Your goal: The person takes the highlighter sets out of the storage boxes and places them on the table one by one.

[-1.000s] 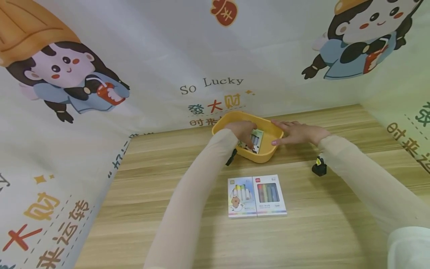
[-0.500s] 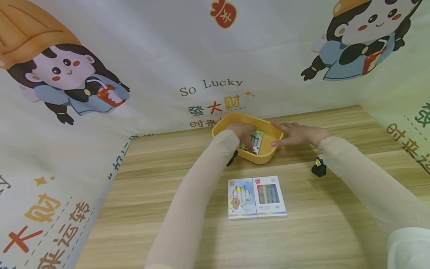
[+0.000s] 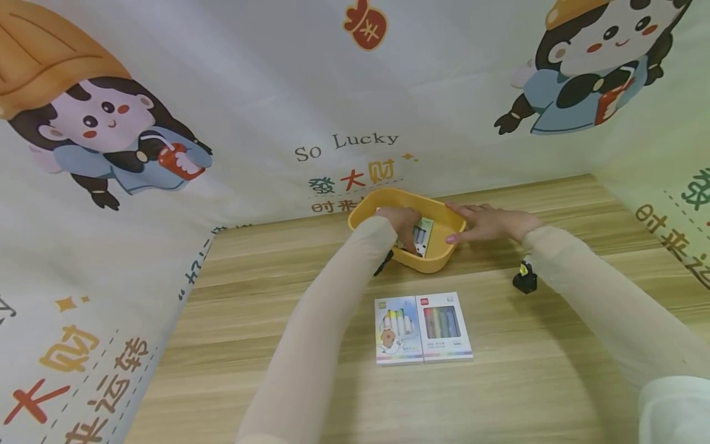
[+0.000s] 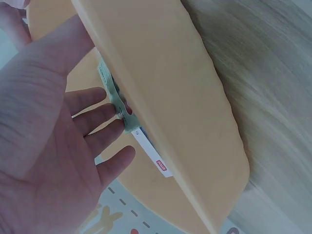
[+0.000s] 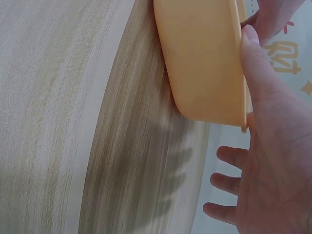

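A yellow plastic basket (image 3: 432, 265) stands at the back of the table. My left hand (image 3: 402, 223) reaches into it, its fingers bent against the edge of a green box (image 3: 423, 237) with sticks pictured on the front. The basket wall hides the thumb tip in the left wrist view. Below the green box there, the end of a white box (image 4: 153, 158) shows. My right hand (image 3: 490, 223) rests at the basket's right end. In the right wrist view its thumb lies along the rim of the basket (image 5: 204, 63), while several straight fingers spread beyond the corner.
Two flat boxes lie side by side in front of the basket: one with pictured markers (image 3: 399, 330) and one with coloured sticks behind a window (image 3: 444, 327). A printed cloth (image 3: 266, 111) hangs close behind the basket. A black device (image 3: 524, 279) hangs at the right wrist.
The head view has shifted slightly. Both hands and the basket hold nearly the same places, with the left hand staying at the green box.
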`<state>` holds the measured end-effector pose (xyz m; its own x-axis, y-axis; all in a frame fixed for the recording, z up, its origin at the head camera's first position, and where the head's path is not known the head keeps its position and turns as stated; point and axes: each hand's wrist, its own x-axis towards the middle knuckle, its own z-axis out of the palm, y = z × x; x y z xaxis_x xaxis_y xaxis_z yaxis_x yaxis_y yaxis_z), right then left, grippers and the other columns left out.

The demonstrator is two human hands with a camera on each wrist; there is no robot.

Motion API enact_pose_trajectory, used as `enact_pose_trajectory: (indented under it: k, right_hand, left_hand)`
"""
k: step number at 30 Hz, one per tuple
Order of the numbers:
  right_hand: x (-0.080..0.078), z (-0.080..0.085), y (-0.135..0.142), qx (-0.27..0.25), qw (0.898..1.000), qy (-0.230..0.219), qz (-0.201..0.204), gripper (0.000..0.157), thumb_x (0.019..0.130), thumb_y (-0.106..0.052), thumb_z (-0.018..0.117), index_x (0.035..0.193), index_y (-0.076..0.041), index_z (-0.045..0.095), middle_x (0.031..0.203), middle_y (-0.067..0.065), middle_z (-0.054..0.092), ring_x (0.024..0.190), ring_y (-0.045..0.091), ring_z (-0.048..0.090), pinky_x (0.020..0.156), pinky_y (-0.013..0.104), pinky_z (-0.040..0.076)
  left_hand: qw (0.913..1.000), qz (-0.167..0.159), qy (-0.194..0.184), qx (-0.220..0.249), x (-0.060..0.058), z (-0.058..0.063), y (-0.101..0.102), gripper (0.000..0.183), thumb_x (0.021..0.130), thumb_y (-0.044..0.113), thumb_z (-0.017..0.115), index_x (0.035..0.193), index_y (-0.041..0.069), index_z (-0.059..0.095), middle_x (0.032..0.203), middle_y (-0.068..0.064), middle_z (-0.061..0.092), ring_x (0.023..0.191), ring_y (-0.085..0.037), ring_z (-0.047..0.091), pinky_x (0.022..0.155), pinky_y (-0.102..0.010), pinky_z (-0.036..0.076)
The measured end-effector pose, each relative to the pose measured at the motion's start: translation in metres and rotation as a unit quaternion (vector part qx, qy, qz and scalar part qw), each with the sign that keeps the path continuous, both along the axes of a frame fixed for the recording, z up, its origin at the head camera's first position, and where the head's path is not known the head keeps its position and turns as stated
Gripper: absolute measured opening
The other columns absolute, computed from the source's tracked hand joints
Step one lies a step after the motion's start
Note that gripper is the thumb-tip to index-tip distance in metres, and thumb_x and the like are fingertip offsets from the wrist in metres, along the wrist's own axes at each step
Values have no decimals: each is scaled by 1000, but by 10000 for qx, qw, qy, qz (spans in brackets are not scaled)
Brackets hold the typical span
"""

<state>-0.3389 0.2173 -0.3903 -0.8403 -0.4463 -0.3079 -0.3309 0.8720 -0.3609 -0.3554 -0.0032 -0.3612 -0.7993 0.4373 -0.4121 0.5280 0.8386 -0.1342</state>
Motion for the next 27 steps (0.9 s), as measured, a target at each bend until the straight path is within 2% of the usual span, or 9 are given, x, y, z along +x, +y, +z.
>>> enact_pose_trajectory:
  k: [5,12,22,27]
  right_hand:
    - [1,0,0,12,10000,59,77,105,86,-75,51,161,-21,1,164,26,13,145,60,11,111,78,18]
    - [1,-1,2,-26,9999,88,100,103,88,-73,51,161,-20,1,164,27,14,146,60,11,113,77,16]
    - [0,-3,2,-18,10000,27,3,104,87,-75,49,161,-22,-1,165,24,12,147,58,10,112,78,15]
    - [-1,-3,1,-31,10000,-19,-36,105,86,-76,50,161,-22,-1,165,25,11,147,57,11,112,78,16]
  left_hand:
    - [9998,-96,142,-68,9,4,0,75,83,48,76,145,19,45,145,-2,51,125,-18,54,102,-38,50]
    - [9996,-52,182,-206,10,5,1,81,84,47,75,151,23,37,150,1,47,133,-17,50,104,-40,49]
    - [9998,-149,78,-103,11,9,1,82,84,45,76,152,21,37,147,-3,53,132,-20,50,103,-39,50]
    - [9996,-168,95,-183,12,12,2,77,82,44,78,147,19,44,140,-5,55,129,-19,50,100,-37,51]
